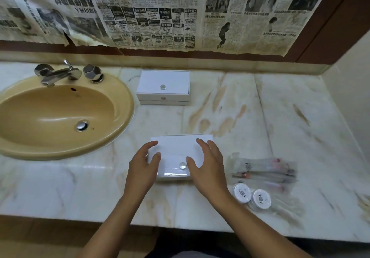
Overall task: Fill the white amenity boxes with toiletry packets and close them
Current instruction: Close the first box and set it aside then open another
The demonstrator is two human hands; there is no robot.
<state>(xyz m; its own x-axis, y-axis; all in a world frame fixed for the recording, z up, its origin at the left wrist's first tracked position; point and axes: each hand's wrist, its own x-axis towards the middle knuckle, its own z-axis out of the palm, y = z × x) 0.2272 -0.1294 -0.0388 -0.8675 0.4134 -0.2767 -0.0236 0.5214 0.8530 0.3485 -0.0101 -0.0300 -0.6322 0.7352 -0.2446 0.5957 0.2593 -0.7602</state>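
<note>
A white amenity box [178,153] sits at the front of the marble bench [250,101], its lid on and a small clear knob [182,165] showing on top. Both hands are at this near box. The left hand [143,165] is at the box's left end, fingers [151,144] spread and gently curved, thumb over the lid's left edge. The right hand [208,164] lies over the right part of the lid, fingers spread, thumb just beside the knob. Whether either hand actually grips the box or only rests on it cannot be told.

A second white amenity box [163,86], also lidded with a clear knob, stands farther back, near the rim of the tan sink [60,115] and just right of the chrome tap [60,73].

To the right of the near box, clear toiletry packets [264,170] lie in a loose pile, somewhat blurred, and two round white-lidded containers [251,195] lie side by side just in front of them. Yellowed newspaper [160,11] covers the wall behind the bench.
</note>
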